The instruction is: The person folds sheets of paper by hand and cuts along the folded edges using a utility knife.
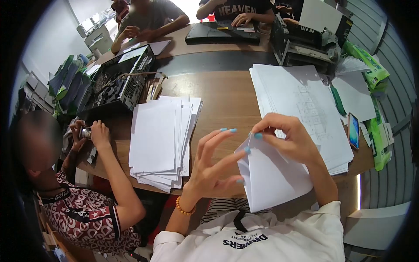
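A folded sheet of white paper (277, 177) is held up over the front edge of the table, above my lap. My right hand (290, 135) pinches its top corner between thumb and fingers. Just left of the sheet, my left hand (211, 163) has its fingers spread, with the index fingertip right at the paper's edge. Beyond my right hand lies a pile of large sheets with a faint printed drawing (305, 102). A stack of white paper (155, 135) with uneven edges sits left of my left hand.
An opened computer case (115, 83) stands at the left. A person (83, 205) beside me handles a small object. Across the table are other people, a black flat device (222, 32) and a metal-framed machine part (305, 43). A phone (353, 131) and green-handled tool (337, 100) lie right.
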A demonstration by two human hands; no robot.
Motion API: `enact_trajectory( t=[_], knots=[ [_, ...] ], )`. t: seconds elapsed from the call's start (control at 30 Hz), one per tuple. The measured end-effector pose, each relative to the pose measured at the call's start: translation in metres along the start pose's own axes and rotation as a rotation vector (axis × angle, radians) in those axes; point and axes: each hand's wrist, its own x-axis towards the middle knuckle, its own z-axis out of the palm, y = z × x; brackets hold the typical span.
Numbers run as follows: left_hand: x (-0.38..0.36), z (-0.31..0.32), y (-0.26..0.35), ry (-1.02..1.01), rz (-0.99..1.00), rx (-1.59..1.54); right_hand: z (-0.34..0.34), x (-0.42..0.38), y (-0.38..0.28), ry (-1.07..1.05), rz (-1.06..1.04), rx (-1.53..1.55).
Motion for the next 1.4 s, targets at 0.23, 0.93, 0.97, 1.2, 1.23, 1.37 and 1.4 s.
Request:
enact_trajectory(
  t=[0.23,0.93,0.97,1.2,1.23,1.37,1.4],
  knots=[
    [0.005,0.003,0.003,-0.094,-0.014,-0.075,-0.011,0.004,-0.003,0.019,-0.005,-0.024],
    [-0.005,-0.001,0.006,0.212,-0.76,-0.735,-0.038,0.029,-0.006,0.241,-0.144,-0.107],
    [-0.002,-0.001,0.008,0.242,-0.787,-0.691,-0.041,0.03,-0.006,0.222,-0.097,-0.052],
    [0.005,-0.016,-0.004,0.174,-0.844,-0.756,-0.039,0.034,-0.003,0.266,0.004,0.091],
    [0.01,-0.016,-0.008,0.114,-0.768,-0.691,-0.04,0.036,0.001,0.226,-0.004,0.123],
    [0.031,-0.012,-0.01,0.011,-0.656,-0.715,-0.037,0.038,-0.009,0.183,0.013,0.08],
    [0.032,-0.014,-0.008,0.007,-0.656,-0.718,-0.037,0.038,-0.009,0.2,-0.007,0.064]
  ],
)
